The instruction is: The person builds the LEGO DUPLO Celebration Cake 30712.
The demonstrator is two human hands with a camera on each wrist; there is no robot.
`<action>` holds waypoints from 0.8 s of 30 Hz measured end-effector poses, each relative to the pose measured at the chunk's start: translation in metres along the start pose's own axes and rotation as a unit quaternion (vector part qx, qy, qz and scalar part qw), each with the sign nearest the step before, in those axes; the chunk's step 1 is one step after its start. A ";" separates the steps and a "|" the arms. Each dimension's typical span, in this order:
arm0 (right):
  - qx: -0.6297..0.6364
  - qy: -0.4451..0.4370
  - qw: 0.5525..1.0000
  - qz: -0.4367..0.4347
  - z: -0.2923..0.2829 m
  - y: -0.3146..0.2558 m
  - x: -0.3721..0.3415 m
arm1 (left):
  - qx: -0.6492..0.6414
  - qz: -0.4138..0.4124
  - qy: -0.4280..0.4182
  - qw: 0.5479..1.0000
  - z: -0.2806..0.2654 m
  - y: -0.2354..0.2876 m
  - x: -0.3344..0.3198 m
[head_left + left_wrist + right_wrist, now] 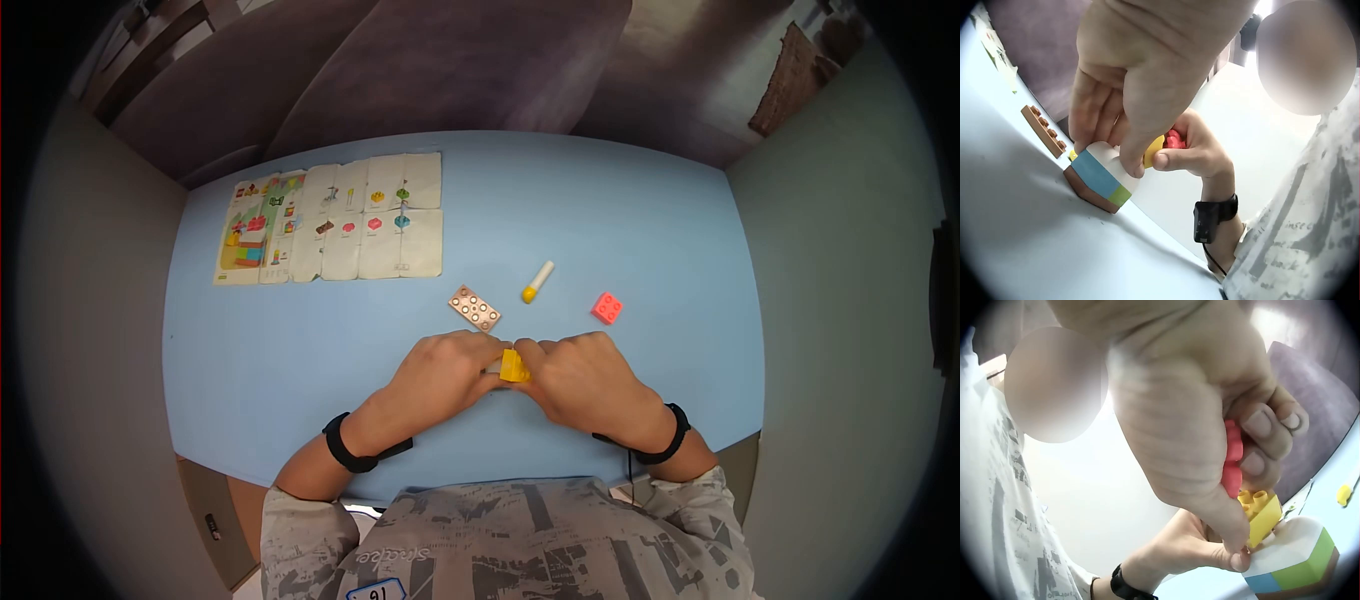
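Observation:
Fingers and thumb of the left hand (445, 375) (1141, 75) grip a block stack with a rounded white top (1105, 156) (1288, 545), a blue (1092, 172) and green (1307, 562) layer, and a brown base (1085, 190). Against the white top, the right hand (590, 385) (1191, 412) pinches a yellow brick (514, 367) (1265, 519), tilted, studs showing. A red piece (1175, 139) (1232, 462) is also held within the right hand's curled fingers. Whether yellow and white are joined, I cannot tell.
Beyond the hands lie a brown studded plate (474, 309), a white stick with a yellow end (538, 282) and a coral-red brick (607, 308). A creased picture sheet (340, 255) covers the table's back left. Grey panels stand on both sides.

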State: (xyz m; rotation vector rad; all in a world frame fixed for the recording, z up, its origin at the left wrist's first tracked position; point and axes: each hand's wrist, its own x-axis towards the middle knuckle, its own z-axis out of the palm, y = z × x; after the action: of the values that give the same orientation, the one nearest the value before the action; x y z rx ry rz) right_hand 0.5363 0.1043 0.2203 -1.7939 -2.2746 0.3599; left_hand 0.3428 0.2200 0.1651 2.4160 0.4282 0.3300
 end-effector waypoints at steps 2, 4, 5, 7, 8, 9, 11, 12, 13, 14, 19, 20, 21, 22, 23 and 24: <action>-0.014 -0.019 1.000 0.010 0.000 0.002 -0.002 | -0.021 -0.008 0.008 1.000 -0.001 0.002 0.004; -0.025 -0.027 0.999 0.013 0.005 0.004 -0.003 | -0.036 0.005 0.021 0.999 0.000 0.003 0.007; -0.030 -0.025 0.999 0.012 0.011 0.004 -0.003 | -0.043 0.011 0.026 0.999 0.000 0.003 0.007; -0.036 -0.024 0.999 0.009 0.012 0.003 -0.002 | -0.032 0.002 0.013 0.999 0.000 0.004 0.008; -0.038 -0.025 0.999 0.007 0.010 0.002 0.000 | -0.027 -0.003 0.007 1.000 0.000 0.004 0.008; -0.040 -0.027 0.999 0.005 0.009 0.001 0.001 | -0.027 -0.002 0.006 1.000 0.000 0.004 0.008; -0.043 -0.033 0.999 0.005 0.011 0.001 0.002 | -0.028 -0.001 0.004 1.000 -0.001 0.004 0.008; -0.046 -0.035 0.998 0.005 0.011 0.001 0.003 | -0.028 -0.002 0.001 1.000 -0.001 0.004 0.008; -0.045 -0.034 0.998 0.003 0.012 0.000 0.004 | -0.028 -0.003 -0.002 1.000 -0.002 0.004 0.008; -0.043 -0.032 0.999 0.001 0.012 -0.001 0.005 | -0.028 -0.004 -0.005 1.000 -0.003 0.004 0.007; -0.032 -0.035 0.999 -0.021 0.008 -0.001 0.010 | -0.064 0.007 -0.002 0.998 -0.008 0.004 0.006; -0.034 -0.047 0.998 -0.018 0.008 -0.001 0.011 | -0.066 0.005 -0.002 0.998 -0.007 0.002 0.005; -0.036 -0.058 0.998 -0.016 0.008 -0.001 0.013 | -0.065 0.005 -0.006 0.998 -0.008 0.001 0.005; -0.031 -0.057 0.998 -0.016 0.008 0.000 0.013 | -0.065 0.005 -0.010 0.998 -0.008 0.000 0.006; -0.027 -0.057 0.998 -0.015 0.009 0.002 0.012 | -0.066 0.004 -0.014 0.998 -0.008 0.000 0.006; -0.024 -0.057 0.998 -0.014 0.009 0.004 0.011 | -0.064 0.006 -0.013 0.998 -0.007 -0.001 0.006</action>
State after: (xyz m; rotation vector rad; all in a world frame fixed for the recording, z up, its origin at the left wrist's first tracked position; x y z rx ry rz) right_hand 0.5346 0.1156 0.2102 -1.8046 -2.4024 0.4164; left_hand 0.3459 0.2268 0.1701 2.2969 0.3695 0.3205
